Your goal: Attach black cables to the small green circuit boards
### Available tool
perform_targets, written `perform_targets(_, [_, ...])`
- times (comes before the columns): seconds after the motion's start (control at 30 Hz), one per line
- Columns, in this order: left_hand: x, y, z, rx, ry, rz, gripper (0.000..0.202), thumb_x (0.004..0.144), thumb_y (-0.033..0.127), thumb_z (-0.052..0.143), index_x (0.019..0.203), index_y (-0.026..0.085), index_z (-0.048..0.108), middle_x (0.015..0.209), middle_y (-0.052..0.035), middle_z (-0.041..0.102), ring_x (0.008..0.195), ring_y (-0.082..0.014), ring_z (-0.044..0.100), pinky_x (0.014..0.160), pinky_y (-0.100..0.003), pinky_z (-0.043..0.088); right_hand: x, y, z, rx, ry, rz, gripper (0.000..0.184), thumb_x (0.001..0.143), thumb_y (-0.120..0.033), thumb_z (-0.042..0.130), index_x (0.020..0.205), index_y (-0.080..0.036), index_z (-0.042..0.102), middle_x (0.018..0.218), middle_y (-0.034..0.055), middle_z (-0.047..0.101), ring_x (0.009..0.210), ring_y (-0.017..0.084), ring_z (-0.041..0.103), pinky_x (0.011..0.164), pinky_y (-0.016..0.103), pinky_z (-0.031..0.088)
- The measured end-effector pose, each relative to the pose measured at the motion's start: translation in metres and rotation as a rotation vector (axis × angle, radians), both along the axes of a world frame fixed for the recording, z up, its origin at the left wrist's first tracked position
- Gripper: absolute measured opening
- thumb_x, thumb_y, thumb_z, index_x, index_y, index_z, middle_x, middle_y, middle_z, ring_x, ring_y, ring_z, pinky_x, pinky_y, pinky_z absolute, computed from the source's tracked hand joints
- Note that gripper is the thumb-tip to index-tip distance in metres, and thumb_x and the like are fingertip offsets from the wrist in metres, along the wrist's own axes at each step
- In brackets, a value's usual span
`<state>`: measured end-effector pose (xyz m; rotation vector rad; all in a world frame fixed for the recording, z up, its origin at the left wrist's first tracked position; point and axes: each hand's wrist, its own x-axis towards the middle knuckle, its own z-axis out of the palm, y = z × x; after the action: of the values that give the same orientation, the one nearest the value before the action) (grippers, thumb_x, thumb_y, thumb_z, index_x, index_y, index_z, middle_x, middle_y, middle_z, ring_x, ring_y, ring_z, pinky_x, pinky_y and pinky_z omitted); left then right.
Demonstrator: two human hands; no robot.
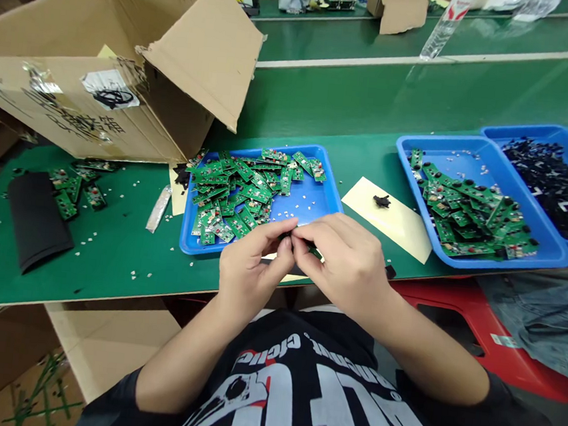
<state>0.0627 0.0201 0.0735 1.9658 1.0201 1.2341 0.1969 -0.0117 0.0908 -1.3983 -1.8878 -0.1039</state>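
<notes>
My left hand and my right hand meet in front of my chest, at the table's front edge. Thumb and forefinger of each are pinched closed, tip to tip, around a small black piece mostly covered by the fingers. A sliver of a green circuit board shows among my right fingers; the rest of it is hidden. Just beyond my hands is a blue tray with a heap of small green circuit boards. A cream paper sheet bearing a few black parts lies right of it.
To the right, one blue tray holds more circuit boards and another blue tray holds black parts. An open cardboard box stands at left, near loose boards and a black foam sheet. A red stool is below right.
</notes>
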Motion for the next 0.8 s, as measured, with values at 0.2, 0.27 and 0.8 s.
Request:
perform_targets(0.2, [0.002,-0.001,0.004,-0.055,-0.063,0.002,0.021,0.081,0.012,0.058,0.099,0.018,0.069,0.082,-0.0008,0.073,0.063,-0.0089,0.068,0.06,-0.016,0.057,0.021,0.011,0.0,0.027,0.163,-0.283,0.017,0.085,-0.015,0.047,0.071,-0.019,0.057,0.069,0.004,0.06,0.063,0.015,0.054,0.059,0.03,0.041])
perform_targets(0.27, [0.001,-0.002,0.005,-0.119,-0.094,-0.016,0.022,0.081,0.012,0.059,0.1,0.018,0.069,0.08,-0.0006,0.073,0.061,-0.0086,0.068,0.056,-0.015,0.056,0.034,0.014,0.001,-0.05,0.368,-0.302,0.01,0.083,-0.016,0.05,0.076,-0.02,0.056,0.072,0.0024,0.059,0.064,0.014,0.055,0.06,0.029,0.044])
perform_targets(0.8, [0.007,0.021,-0.018,0.072,0.016,-0.055,0.015,0.079,0.014,0.063,0.091,0.019,0.071,0.076,-0.0013,0.068,0.065,-0.0092,0.063,0.06,-0.019,0.055,0.028,-0.019,-0.02,-0.466,0.943,0.092,0.027,0.077,-0.019,0.063,0.1,-0.022,0.05,0.088,0.0011,0.061,0.073,0.012,0.064,0.071,0.027,0.055])
